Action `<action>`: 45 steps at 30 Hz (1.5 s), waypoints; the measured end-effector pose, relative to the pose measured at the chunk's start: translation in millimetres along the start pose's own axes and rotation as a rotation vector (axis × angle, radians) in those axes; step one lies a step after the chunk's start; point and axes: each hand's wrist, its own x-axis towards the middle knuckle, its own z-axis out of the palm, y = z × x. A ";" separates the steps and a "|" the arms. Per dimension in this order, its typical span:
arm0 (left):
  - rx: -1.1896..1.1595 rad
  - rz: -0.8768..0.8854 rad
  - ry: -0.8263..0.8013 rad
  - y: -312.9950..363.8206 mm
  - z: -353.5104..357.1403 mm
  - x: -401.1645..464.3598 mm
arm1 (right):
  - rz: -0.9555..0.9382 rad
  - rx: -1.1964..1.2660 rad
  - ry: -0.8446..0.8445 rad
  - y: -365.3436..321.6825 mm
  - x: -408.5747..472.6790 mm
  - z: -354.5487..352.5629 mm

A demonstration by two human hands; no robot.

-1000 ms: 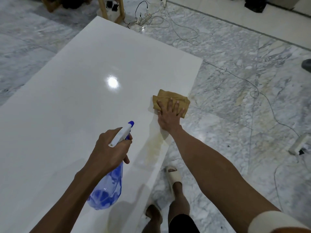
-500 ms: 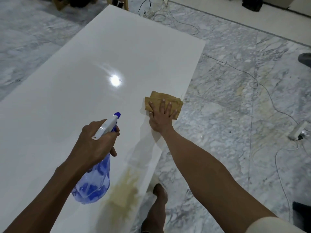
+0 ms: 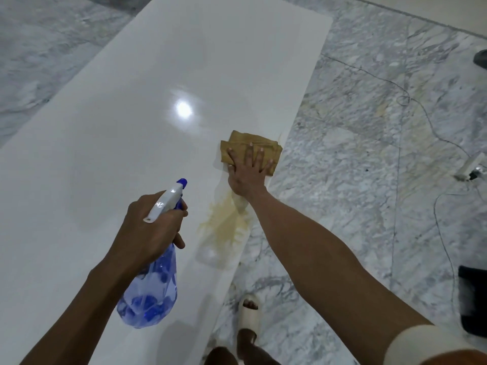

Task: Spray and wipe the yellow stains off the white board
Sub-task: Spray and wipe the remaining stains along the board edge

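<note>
Your right hand [image 3: 247, 175], spread flat on the cloth [image 3: 250, 151], stayed above the yellow stain [image 3: 224, 225]; your left hand [image 3: 152, 227] keeps gripping the spray bottle [image 3: 150, 293]. The stain remains unwiped.

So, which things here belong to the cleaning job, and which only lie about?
For the job:
- white board
- yellow stain
- spray bottle in left hand
- brown cloth under right hand

Only lying about:
- cables on the marble floor
- power strip
- dark object, unclear

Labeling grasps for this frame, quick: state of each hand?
Left hand: closed around the spray bottle.
Right hand: open, fingers spread flat on the cloth.
</note>
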 end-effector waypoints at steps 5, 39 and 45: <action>-0.015 0.017 -0.008 -31.4 -11.7 -38.2 | -0.005 -0.014 0.005 -8.2 -44.8 21.8; 0.098 0.163 -0.237 -212.0 -82.6 -287.2 | 0.085 -0.047 0.062 -123.1 -386.4 161.7; 0.046 0.147 -0.227 -226.7 -88.5 -321.3 | 0.075 -0.018 -0.046 -136.5 -446.0 173.5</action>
